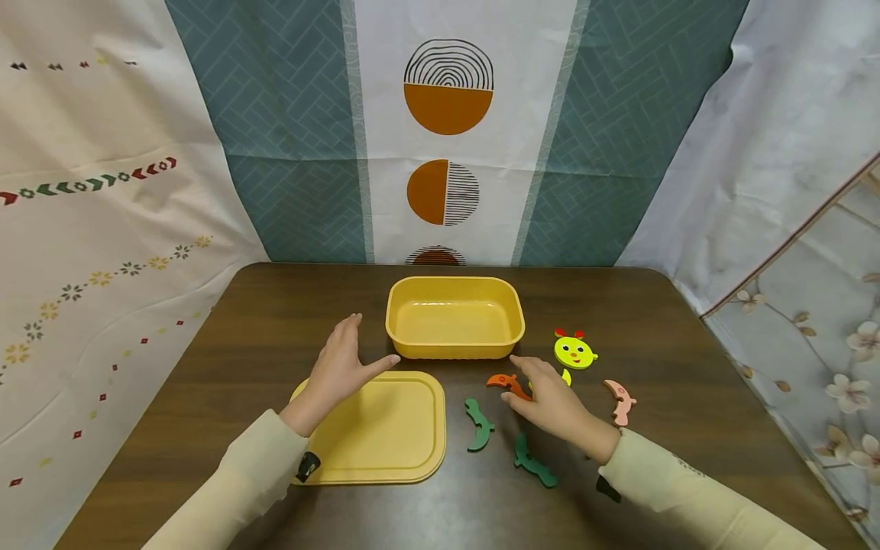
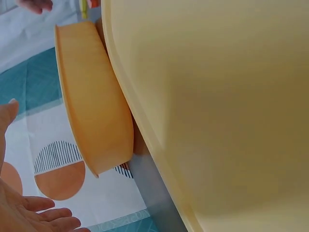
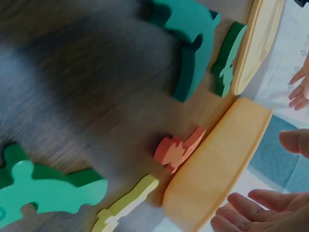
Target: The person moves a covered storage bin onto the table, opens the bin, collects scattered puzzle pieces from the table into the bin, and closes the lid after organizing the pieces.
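My left hand [image 1: 340, 368] hovers over the flat yellow lid [image 1: 392, 428], thumb spread from its straight fingers and nothing held. The yellow tub [image 1: 455, 351] stands just behind the lid; its side wall [image 2: 96, 96] fills much of the left wrist view. At the tub's front right corner, my right hand [image 1: 552, 399] reaches over the loose puzzle pieces with loosely extended fingers. An orange piece [image 1: 504, 380] and a partly hidden yellow piece [image 1: 567, 377] lie by its fingers. Two dark green pieces [image 1: 481, 425] lie between the lid and my right arm.
A yellow smiling-face piece [image 1: 574, 353] with red antennae lies right of the tub. Farther right is a pink piece [image 1: 622, 402]. The right wrist view shows a bright green piece [image 3: 53, 191] at lower left. Patterned curtains [image 1: 296, 153] hang behind the brown table [image 1: 302, 294].
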Demonstrator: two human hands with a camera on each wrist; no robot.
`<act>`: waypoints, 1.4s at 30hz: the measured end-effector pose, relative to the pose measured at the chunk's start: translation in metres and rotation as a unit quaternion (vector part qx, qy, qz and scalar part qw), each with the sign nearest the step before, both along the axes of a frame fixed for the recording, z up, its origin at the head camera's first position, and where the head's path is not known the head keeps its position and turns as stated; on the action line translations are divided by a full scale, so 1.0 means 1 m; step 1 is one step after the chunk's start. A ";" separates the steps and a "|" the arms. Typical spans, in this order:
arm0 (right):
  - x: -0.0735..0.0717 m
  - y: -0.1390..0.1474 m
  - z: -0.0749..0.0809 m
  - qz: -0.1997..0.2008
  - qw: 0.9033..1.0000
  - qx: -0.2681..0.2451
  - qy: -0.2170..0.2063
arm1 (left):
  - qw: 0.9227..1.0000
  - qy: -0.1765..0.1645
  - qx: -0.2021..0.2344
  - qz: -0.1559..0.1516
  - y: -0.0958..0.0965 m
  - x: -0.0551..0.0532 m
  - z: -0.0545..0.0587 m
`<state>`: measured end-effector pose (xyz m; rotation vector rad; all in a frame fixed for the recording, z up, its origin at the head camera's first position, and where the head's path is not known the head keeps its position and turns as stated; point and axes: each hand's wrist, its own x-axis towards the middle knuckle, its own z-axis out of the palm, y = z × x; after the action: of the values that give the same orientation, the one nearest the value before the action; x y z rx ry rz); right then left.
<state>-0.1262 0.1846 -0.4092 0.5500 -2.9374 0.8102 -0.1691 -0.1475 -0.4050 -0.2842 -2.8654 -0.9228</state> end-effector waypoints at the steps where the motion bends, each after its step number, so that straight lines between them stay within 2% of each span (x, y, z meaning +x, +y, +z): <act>1: -0.001 0.002 -0.001 -0.004 1.000 0.001 0.000 | 1.000 -0.001 0.002 0.000 0.001 -0.002 0.000; 16: -0.014 0.015 -0.005 -0.028 0.999 0.025 -0.004 | 0.999 -0.035 0.040 -0.004 0.006 -0.018 -0.001; 25: -0.022 0.023 -0.001 -0.053 0.998 0.021 -0.040 | 0.998 -0.036 0.043 -0.006 0.011 -0.025 0.000; 31: -0.030 0.032 0.001 -0.062 0.997 0.042 -0.018 | 0.999 -0.028 0.042 -0.011 0.017 -0.032 0.002; 42: -0.045 0.048 -0.006 -0.085 0.994 0.067 -0.027 | 0.998 -0.047 0.051 -0.013 0.024 -0.038 -0.006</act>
<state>-0.1709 0.2324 -0.4153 0.2821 -3.0525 0.6226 -0.2071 -0.1239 -0.4113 -0.2751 -2.8931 -1.1114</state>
